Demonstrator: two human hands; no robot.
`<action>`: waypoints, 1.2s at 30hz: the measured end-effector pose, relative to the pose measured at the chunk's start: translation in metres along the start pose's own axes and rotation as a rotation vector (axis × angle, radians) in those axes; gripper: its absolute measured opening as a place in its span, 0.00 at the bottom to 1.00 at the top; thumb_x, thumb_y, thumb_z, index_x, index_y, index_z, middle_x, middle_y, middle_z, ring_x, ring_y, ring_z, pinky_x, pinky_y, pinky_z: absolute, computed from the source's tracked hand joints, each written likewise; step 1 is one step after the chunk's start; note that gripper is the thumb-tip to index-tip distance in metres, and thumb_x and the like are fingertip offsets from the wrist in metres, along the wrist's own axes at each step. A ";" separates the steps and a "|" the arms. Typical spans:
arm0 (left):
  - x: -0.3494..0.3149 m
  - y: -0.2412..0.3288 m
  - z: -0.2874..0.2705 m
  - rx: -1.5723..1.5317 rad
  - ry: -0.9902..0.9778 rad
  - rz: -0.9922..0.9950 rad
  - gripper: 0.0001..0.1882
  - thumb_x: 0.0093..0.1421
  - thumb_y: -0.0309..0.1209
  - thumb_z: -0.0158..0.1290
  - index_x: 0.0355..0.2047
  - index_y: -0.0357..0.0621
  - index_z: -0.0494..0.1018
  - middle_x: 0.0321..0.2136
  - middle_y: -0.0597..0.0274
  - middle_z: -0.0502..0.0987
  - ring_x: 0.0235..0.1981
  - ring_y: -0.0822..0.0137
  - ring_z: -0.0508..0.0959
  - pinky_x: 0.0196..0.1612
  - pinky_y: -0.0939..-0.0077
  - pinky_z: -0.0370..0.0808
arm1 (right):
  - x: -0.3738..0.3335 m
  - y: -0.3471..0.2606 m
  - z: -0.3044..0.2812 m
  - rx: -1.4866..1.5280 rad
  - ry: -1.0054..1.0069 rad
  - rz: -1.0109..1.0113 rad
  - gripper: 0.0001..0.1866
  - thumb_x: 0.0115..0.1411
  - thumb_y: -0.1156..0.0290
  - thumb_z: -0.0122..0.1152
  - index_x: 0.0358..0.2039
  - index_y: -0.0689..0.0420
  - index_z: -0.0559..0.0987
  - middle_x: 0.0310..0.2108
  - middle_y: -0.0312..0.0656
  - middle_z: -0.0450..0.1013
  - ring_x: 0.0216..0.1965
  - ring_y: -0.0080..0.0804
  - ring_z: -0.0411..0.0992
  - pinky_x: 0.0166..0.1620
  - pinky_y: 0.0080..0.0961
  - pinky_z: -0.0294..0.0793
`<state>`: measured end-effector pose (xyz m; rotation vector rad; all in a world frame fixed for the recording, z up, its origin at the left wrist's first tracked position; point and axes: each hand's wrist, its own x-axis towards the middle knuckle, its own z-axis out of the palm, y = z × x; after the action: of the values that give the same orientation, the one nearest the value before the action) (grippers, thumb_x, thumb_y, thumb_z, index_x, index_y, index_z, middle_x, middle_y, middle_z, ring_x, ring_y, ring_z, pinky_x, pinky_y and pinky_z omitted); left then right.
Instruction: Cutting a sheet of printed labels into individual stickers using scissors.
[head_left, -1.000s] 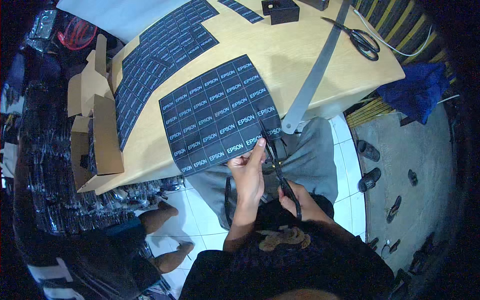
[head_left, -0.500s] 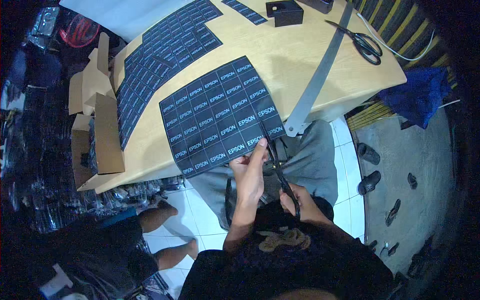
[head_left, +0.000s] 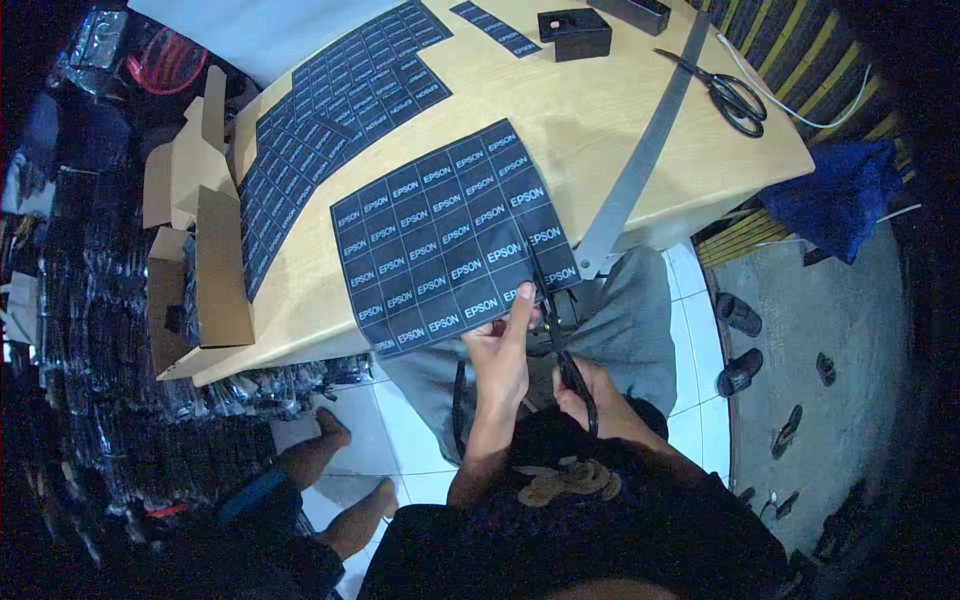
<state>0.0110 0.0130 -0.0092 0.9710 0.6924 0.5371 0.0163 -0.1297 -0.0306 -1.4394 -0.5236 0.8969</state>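
Note:
My left hand (head_left: 502,345) pinches the near edge of a black sheet of printed labels (head_left: 425,235), thumb on top and fingers underneath. The sheet is marked in a grid with pale lettering and is held over the table's near edge. In my right hand (head_left: 592,395) is a pair of black scissors (head_left: 557,335), gripped by the handles. Their blades lie along a grid line near the sheet's right side, close to my left thumb. Part of the lower blade is hidden under the sheet.
More black label sheets (head_left: 345,110) and a narrow strip (head_left: 495,28) lie on the wooden table (head_left: 540,100). A steel ruler (head_left: 645,150), other scissors (head_left: 735,98) and a black box (head_left: 575,35) are at the right. An open cardboard box (head_left: 222,265) stands left. Another person's legs (head_left: 320,450) show lower left.
The label sheet has shifted slightly right, and the scissor blades sit a little differently along its right side. Both hands keep their grips. The other person's legs have moved slightly.

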 end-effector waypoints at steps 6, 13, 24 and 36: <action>-0.001 0.002 -0.001 -0.022 -0.007 0.001 0.02 0.54 0.24 0.56 0.29 0.41 0.74 0.24 0.67 0.75 0.21 0.79 0.71 0.25 0.87 0.66 | 0.004 0.004 0.005 0.098 0.026 0.037 0.08 0.54 0.71 0.55 0.27 0.57 0.65 0.22 0.28 0.59 0.25 0.16 0.57 0.29 0.17 0.60; 0.000 0.002 -0.004 0.018 -0.010 -0.017 0.04 0.54 0.25 0.56 0.30 0.41 0.73 0.24 0.67 0.74 0.22 0.78 0.71 0.25 0.86 0.67 | 0.002 0.011 0.009 0.124 0.075 0.100 0.07 0.57 0.71 0.53 0.26 0.56 0.65 0.20 0.26 0.57 0.23 0.14 0.55 0.26 0.16 0.57; -0.001 0.008 0.001 0.099 0.032 -0.001 0.10 0.53 0.29 0.57 0.34 0.41 0.71 0.28 0.67 0.72 0.24 0.77 0.70 0.26 0.84 0.66 | 0.006 0.004 0.004 0.110 0.031 0.045 0.07 0.54 0.74 0.56 0.27 0.57 0.66 0.21 0.27 0.59 0.24 0.13 0.57 0.26 0.15 0.58; -0.005 0.010 0.003 0.120 0.094 -0.004 0.08 0.52 0.26 0.58 0.32 0.37 0.72 0.28 0.66 0.74 0.27 0.78 0.71 0.30 0.84 0.68 | 0.012 0.007 0.009 0.103 0.058 0.020 0.07 0.56 0.72 0.54 0.26 0.57 0.65 0.21 0.28 0.58 0.25 0.16 0.57 0.28 0.18 0.59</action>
<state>0.0090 0.0125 0.0019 1.0608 0.8177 0.5451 0.0149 -0.1148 -0.0388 -1.3750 -0.4139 0.8830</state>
